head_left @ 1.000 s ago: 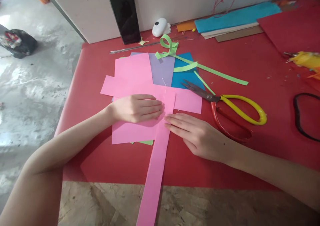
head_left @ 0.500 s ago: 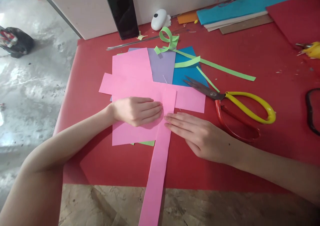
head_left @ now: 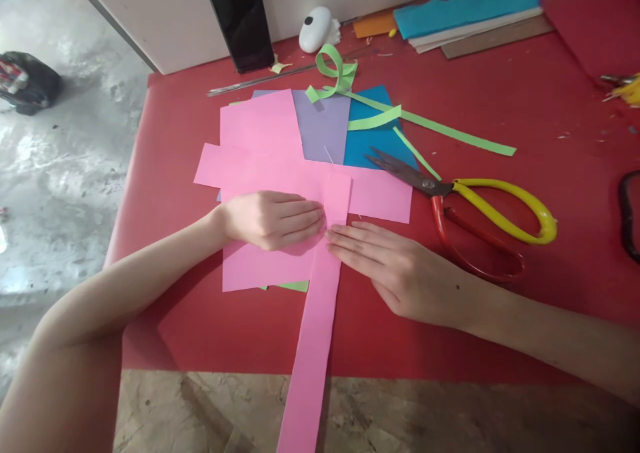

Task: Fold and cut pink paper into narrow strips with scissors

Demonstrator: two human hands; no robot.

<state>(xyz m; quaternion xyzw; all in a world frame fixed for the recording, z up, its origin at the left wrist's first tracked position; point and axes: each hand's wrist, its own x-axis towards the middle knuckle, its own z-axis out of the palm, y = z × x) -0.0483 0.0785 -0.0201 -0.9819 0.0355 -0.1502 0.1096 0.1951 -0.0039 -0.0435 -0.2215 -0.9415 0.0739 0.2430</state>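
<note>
A long pink paper strip (head_left: 315, 333) runs from the stack of paper down past the table's front edge. Its upper end looks folded over. My left hand (head_left: 273, 221) lies on the pink sheet (head_left: 263, 133), fingertips against the strip's left edge, its thumb hidden. From the other side, the flat, outstretched fingers of my right hand (head_left: 400, 266) press on the strip. Another pink strip (head_left: 383, 196) crosses beneath. Purple paper (head_left: 323, 123) and blue paper (head_left: 373, 146) show behind. Scissors (head_left: 430, 185) with yellow and red handles lie partly open, right of the stack.
Curled green paper strips (head_left: 455, 133) lie on the red table (head_left: 200, 333). Thin wires (head_left: 260, 81), a white rounded object (head_left: 316, 29) and a dark phone-like slab (head_left: 240, 23) are at the back. Folded blue material (head_left: 480, 3) and a red sheet (head_left: 595, 26) occupy the back right.
The camera view has shifted slightly. Both hands stay in nearly the same place on the paper, and the strip has hardly moved.
</note>
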